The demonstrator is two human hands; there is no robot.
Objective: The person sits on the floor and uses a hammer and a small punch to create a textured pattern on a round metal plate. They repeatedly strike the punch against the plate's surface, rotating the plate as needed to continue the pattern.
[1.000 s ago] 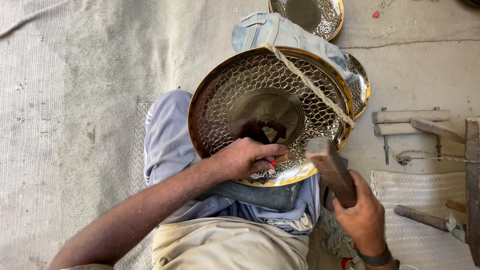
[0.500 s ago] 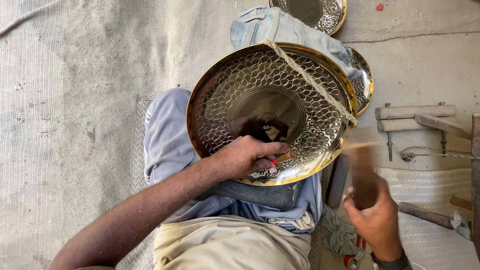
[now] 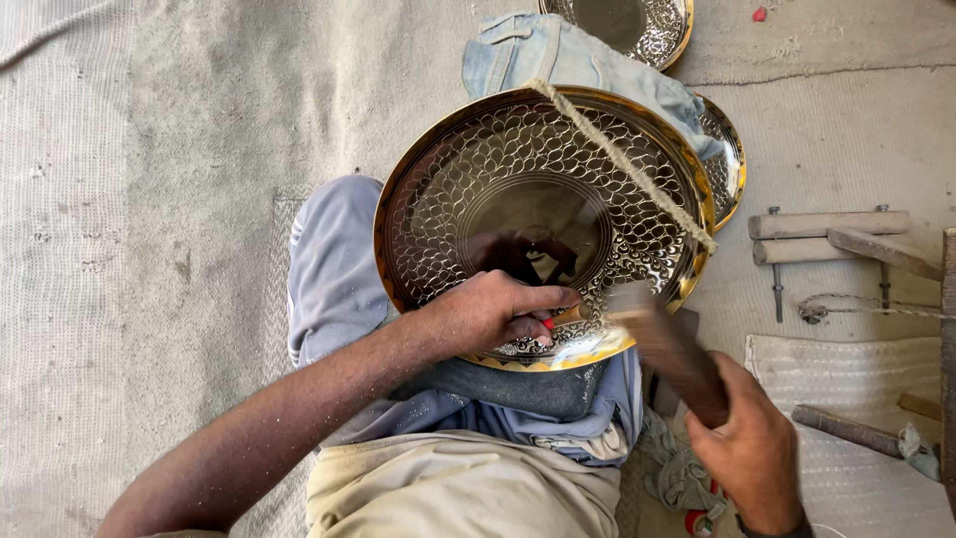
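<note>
I am holding a small punch [image 3: 560, 318] pinched in my left hand [image 3: 488, 314], fingers curled tight around it, its tip pressing on the near rim band of the big brass tray [image 3: 438, 199]. The tray is resting tilted on my lap, its patterned face turned up toward me, and a rope [image 3: 627, 164] is crossing it from the far edge down to the right edge.

My right hand [image 3: 752, 453] is closed around the handle of a wooden mallet [image 3: 667, 344], which is blurring in the swing. The mallet's long axis is running from my right hand, near and right, up and leftward to the punch, so its head is sitting just beside the punch's back end. My left hand is the nearer one to the tray, touching it; my right hand is off the tray's near right edge.

On the left the bare floor [image 3: 149, 199] is giving open room. On the right the space is tighter: wooden blocks [image 3: 827, 224] and a metal rod [image 3: 846, 430] are lying near my right hand. More trays [image 3: 647, 30] are lying beyond the far edge.
</note>
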